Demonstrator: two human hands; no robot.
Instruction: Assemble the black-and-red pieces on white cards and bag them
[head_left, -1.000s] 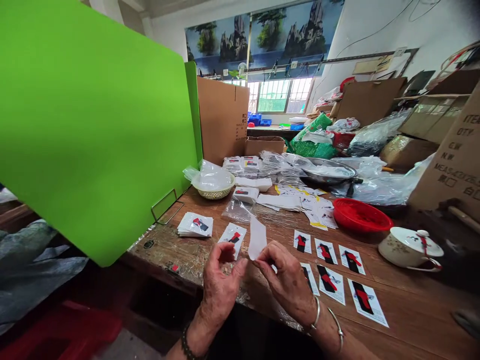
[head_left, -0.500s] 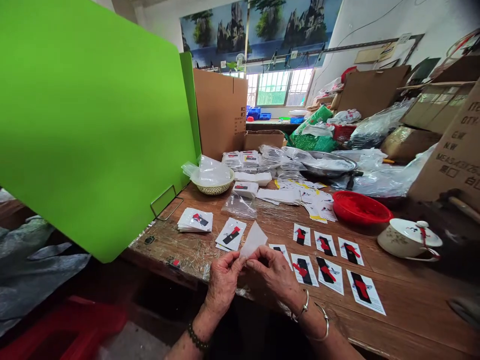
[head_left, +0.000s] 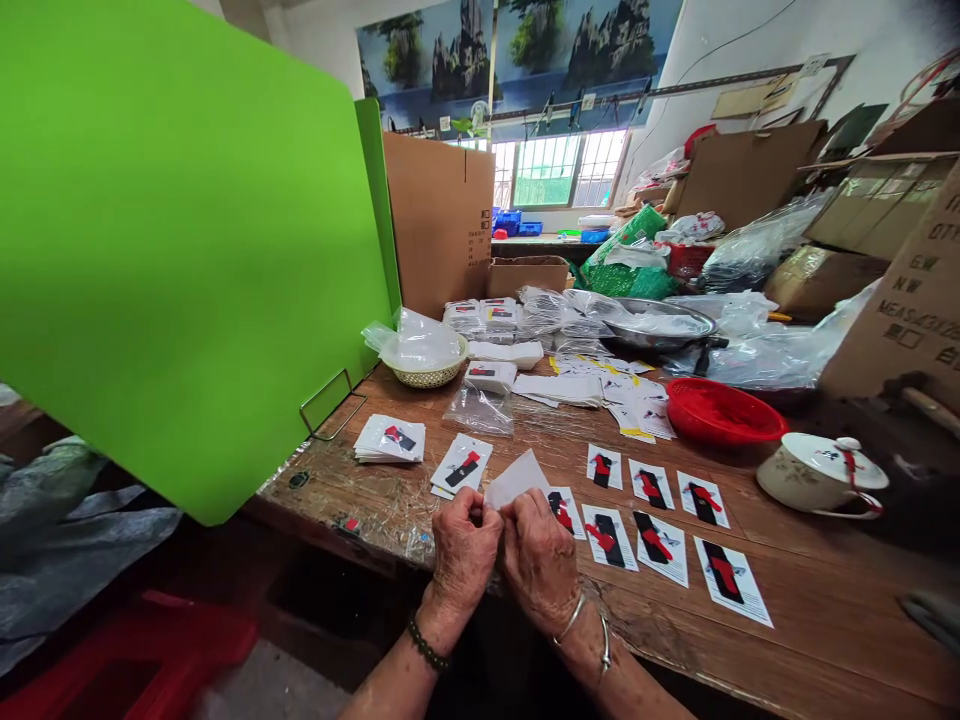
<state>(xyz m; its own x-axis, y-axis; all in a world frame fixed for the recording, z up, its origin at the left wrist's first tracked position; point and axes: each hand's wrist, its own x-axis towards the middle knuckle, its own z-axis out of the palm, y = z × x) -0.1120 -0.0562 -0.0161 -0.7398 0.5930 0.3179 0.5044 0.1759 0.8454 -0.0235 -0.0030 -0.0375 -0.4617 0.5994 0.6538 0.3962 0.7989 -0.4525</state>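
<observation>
Between both hands is a small frosted plastic bag (head_left: 517, 478), its free corner pointing up and away from me. My left hand (head_left: 463, 550) pinches its near left edge with closed fingers. My right hand (head_left: 538, 555) has its fingers curled closed on the near right edge; the fingertips are partly hidden. Just beyond the left hand lie overlapping white cards (head_left: 474, 452) with a red and black piece on top. A thicker stack of such cards (head_left: 375, 440) sits farther left. Several single cards with red and black pieces, one of them a front card (head_left: 609, 555), are laid out in rows to the right.
A woven basket (head_left: 426, 378) holds frosted bags. Behind are packed bundles (head_left: 480, 318) and paper strips (head_left: 559, 390). A red basket (head_left: 724, 428) and a lidded cup (head_left: 806, 485) stand right. A green panel (head_left: 187, 250) rises left, beside a wire stand (head_left: 330, 408).
Both hands have turned, their knuckles now more toward me, and the right fingers have curled in. The bag has tilted to the right and shows a broader face.
</observation>
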